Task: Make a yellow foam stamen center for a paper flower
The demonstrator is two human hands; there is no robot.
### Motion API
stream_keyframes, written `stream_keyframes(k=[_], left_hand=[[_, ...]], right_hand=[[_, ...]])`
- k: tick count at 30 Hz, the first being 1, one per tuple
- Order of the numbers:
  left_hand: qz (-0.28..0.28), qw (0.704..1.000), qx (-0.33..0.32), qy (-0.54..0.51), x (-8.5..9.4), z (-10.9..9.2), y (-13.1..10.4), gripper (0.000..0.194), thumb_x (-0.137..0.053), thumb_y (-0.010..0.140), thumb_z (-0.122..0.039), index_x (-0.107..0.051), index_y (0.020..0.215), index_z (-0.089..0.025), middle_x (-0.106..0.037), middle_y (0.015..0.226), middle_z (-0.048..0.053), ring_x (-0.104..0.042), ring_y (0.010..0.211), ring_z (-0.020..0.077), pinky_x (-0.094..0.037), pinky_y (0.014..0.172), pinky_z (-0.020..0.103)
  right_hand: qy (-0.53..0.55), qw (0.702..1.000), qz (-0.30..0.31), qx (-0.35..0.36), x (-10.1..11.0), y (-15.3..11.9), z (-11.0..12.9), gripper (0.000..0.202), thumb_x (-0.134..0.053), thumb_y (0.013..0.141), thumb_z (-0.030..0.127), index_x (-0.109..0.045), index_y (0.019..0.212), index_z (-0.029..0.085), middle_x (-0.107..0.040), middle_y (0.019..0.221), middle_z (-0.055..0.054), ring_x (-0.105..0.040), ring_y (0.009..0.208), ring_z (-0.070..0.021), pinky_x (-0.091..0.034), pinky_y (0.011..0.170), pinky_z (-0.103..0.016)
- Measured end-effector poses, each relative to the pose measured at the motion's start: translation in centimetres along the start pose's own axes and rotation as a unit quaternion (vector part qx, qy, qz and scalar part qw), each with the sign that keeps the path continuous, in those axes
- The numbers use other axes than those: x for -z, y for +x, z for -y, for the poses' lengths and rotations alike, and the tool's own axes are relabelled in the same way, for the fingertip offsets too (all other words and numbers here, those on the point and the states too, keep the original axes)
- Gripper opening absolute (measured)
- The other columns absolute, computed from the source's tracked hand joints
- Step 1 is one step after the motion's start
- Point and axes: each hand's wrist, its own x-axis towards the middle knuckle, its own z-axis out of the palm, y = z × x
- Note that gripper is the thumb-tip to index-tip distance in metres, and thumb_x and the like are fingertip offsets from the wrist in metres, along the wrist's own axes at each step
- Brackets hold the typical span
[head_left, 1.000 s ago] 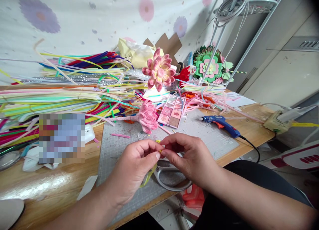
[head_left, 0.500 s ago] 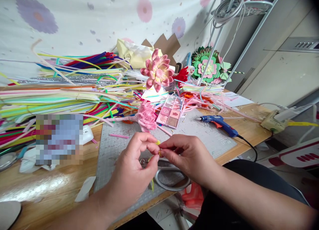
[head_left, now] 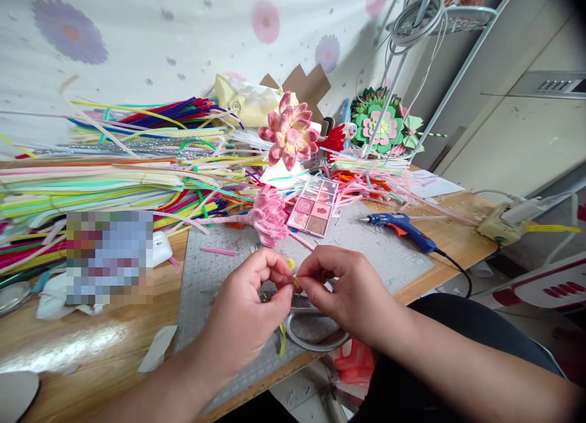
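Observation:
My left hand (head_left: 256,298) and my right hand (head_left: 350,285) meet over the grey cutting mat, fingertips pinched together. Between them is a small yellow piece (head_left: 296,283), perhaps pipe cleaner, mostly hidden by the fingers. A brighter yellow tip (head_left: 290,263) shows just above the fingertips. Below my left hand hangs a thin yellow strip (head_left: 282,340); whether it joins the pinched piece I cannot tell. Under both hands lies a pair of scissors with grey handles (head_left: 314,347), its blades covered. Just beyond the fingers rests a pink pipe-cleaner flower (head_left: 269,216) on its side.
A makeup palette (head_left: 314,206) sits behind the hands on the cutting mat (head_left: 196,301). To the right lies a blue glue gun (head_left: 403,227) with a trailing cord. Bundles of coloured pipe cleaners (head_left: 101,182) fill the back left. A pink-and-yellow flower (head_left: 290,133) stands behind.
The fingers have shifted slightly around the yellow piece, and my left fingertips are drawn closer together. More of the hanging yellow strip shows. Nothing else on the table has moved.

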Motion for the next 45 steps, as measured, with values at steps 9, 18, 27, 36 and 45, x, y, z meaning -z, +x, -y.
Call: stream_keyframes(k=[9,18,27,36,45], left_hand=[[0.027,0.999,-0.017,0.032,0.2,0.4,0.2,0.007,-0.053,0.076,-0.016,-0.058,0.076,-0.020,-0.060,0.072,-0.002,-0.057,0.071,0.0150,-0.044,0.067,0.028],[0.100,0.995,-0.008,-0.031,0.8,0.8,0.2,0.017,-0.052,0.085,-0.029,-0.061,0.075,-0.019,-0.055,0.067,-0.003,-0.048,0.066,0.0128,-0.038,0.060,0.025],[0.096,0.992,0.015,-0.078,0.9,0.9,0.5,0.021,-0.052,0.087,-0.027,-0.059,0.069,-0.019,-0.053,0.064,-0.005,-0.045,0.063,0.0108,-0.035,0.060,0.023],[0.066,0.995,0.024,-0.073,0.9,0.8,0.4,0.019,-0.052,0.087,-0.028,-0.059,0.071,-0.019,-0.057,0.064,-0.005,-0.046,0.062,0.0108,-0.035,0.059,0.023],[0.071,0.997,0.013,-0.035,1.0,0.5,0.4,0.019,-0.052,0.086,-0.027,-0.058,0.070,-0.019,-0.054,0.061,-0.005,-0.046,0.060,0.0114,-0.035,0.056,0.023]], right_hand=[[0.169,0.974,0.078,-0.126,0.2,0.4,-0.2,0.005,-0.063,0.071,0.013,-0.058,0.071,0.015,-0.056,0.063,0.004,-0.046,0.053,-0.0059,-0.035,0.048,-0.017],[0.114,0.987,0.076,-0.085,0.5,0.3,0.0,0.003,-0.063,0.071,0.014,-0.060,0.069,0.016,-0.057,0.061,0.003,-0.048,0.053,-0.0080,-0.039,0.051,-0.020],[0.113,0.989,0.090,-0.038,0.9,0.3,-0.1,0.005,-0.066,0.075,0.019,-0.063,0.075,0.015,-0.063,0.066,0.001,-0.054,0.059,-0.0093,-0.043,0.056,-0.021],[0.031,0.997,0.064,0.023,2.8,0.4,-0.2,0.011,-0.059,0.072,0.006,-0.066,0.077,0.013,-0.064,0.083,-0.005,-0.059,0.077,-0.0145,-0.048,0.069,-0.026],[0.030,0.997,0.020,0.067,0.7,-0.1,0.0,0.007,-0.063,0.078,0.013,-0.069,0.081,0.016,-0.070,0.077,-0.002,-0.063,0.071,-0.0123,-0.048,0.067,-0.023]])
